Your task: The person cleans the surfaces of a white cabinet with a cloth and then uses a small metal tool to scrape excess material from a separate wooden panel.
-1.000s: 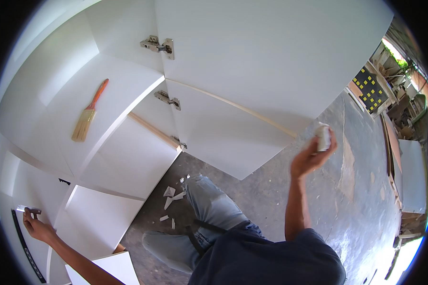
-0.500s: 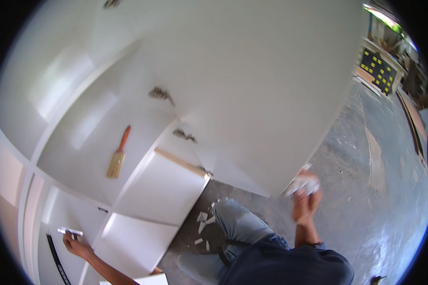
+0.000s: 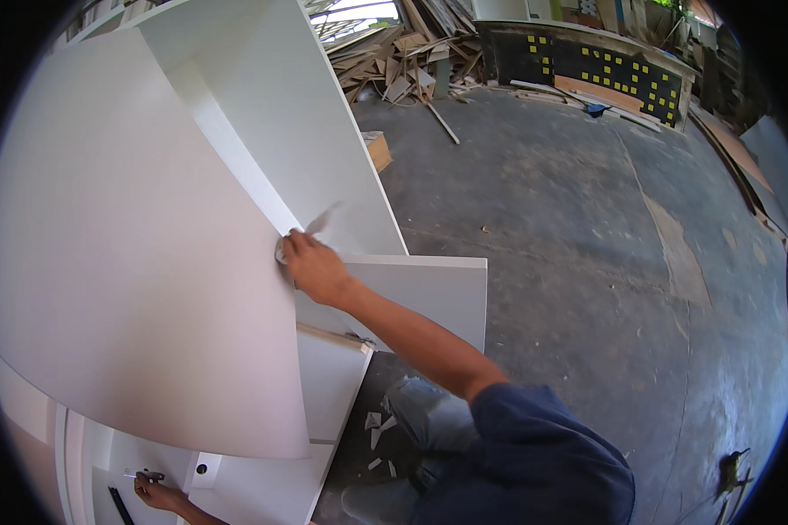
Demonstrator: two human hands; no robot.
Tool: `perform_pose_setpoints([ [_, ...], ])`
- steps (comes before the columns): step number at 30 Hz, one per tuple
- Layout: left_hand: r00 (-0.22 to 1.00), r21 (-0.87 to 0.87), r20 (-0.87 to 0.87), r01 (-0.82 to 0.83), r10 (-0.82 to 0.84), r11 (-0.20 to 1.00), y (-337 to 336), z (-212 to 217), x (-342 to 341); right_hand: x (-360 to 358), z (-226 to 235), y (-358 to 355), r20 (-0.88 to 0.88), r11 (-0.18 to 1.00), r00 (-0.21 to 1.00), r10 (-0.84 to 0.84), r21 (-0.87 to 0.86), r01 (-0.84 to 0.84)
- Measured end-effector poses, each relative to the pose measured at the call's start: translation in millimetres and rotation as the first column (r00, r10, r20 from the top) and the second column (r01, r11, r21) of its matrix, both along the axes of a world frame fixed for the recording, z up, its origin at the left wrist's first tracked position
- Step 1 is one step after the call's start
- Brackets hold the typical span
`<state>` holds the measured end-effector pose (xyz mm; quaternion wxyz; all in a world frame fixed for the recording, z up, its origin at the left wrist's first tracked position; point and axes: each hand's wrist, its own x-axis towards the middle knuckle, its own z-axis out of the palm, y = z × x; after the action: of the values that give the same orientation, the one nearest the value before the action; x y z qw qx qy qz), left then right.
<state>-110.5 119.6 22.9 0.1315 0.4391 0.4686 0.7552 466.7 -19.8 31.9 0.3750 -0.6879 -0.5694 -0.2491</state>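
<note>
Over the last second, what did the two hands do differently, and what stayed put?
The right hand, holding a small pale pad, swung from out over the floor across to the edge of the big white door panel and now presses there. The left hand stayed low on the cabinet by a small metal fitting.

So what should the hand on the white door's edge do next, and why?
Probably slide the pad a little further along the edge of the white door. The right hand presses it against that edge at one spot only, and the long edge runs on above and below it.
</note>
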Motion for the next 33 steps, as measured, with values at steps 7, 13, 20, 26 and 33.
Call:
perform_pose_setpoints([
  [7, 0.997, -0.002, -0.074, 0.036, -0.036, 0.999, 20.2, -5.3, -41.5, 2.7, -33.0, -4.6, 0.198, 0.963, 0.956, -0.216, -0.117, 0.242],
  [13, 0.99, -0.027, -0.07, 0.118, -0.119, 0.993, 8.5, -4.2, -44.5, 28.4, -28.9, -168.4, 0.292, 0.935, 0.913, -0.283, -0.129, 0.331],
  [20, 0.992, -0.006, -0.003, 0.123, -0.123, 0.992, 26.1, -1.8, -64.3, 56.9, -48.6, -341.4, -0.207, 0.941, 0.919, -0.336, -0.12, 0.317],
  [26, 0.999, -0.045, 0.046, 0.019, -0.017, 0.999, 38.2, -1.5, -76.3, 28.1, -95.1, -333.9, -0.568, 0.742, 0.822, 0.047, 0.57, 0.352],
  [33, 0.778, 0.184, -0.627, 0.099, 0.039, 0.978, 25.8, -5.4, -101.1, 27.6, -78.7, -210.1, -0.502, 0.743, 0.864, -0.046, 0.56, 0.365],
])
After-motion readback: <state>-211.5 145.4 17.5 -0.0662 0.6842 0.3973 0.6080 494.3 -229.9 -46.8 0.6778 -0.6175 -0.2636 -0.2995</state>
